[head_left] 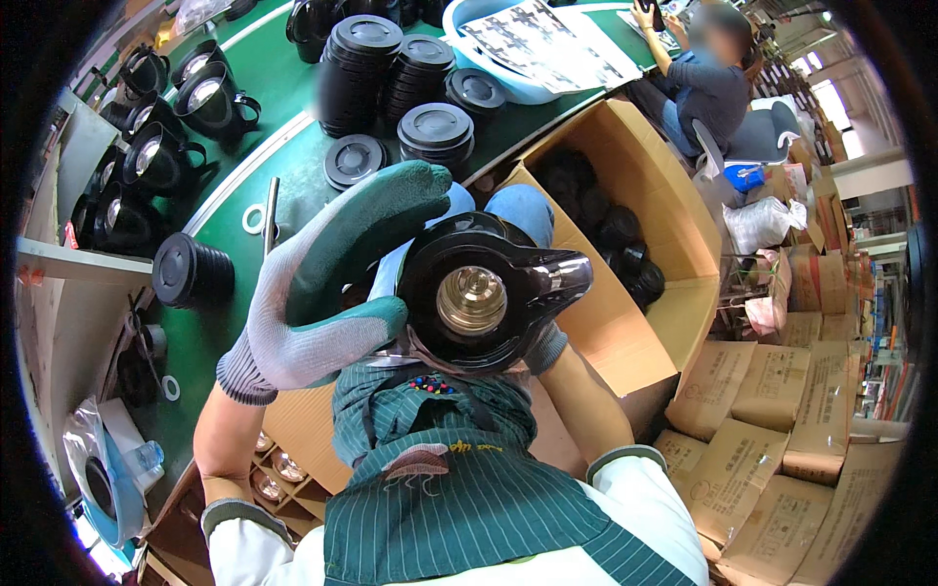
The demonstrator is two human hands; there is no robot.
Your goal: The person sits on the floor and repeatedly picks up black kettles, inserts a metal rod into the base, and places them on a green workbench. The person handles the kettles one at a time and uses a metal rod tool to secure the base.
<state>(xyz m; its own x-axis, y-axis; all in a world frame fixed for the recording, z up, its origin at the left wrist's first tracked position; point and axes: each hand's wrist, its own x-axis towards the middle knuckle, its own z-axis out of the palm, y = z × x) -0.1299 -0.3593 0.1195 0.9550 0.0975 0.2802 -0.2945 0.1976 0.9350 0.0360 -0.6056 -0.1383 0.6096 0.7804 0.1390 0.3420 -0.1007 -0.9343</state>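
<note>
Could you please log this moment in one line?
gloved left hand: open, beside glossy black spouted jug; gloved right hand: mostly hidden behind jug; nearby: stacked round black lids

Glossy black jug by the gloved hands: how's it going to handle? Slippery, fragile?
Probably slippery in bare fingers: the black jug has a glossy shell. Likely stiff, given its moulded spout. The mirror-like liner looks like glass, so perhaps fragile.

right hand (548, 350) mostly hidden behind the black jug (520, 293); its fingers and hold can't be made out. black pieces (619, 230) in the open carton (674, 200) too shadowed to tell their kind. seated co-worker (713, 103) blurred at the head; black vessel (307, 34) cut by the upper edge.
</note>
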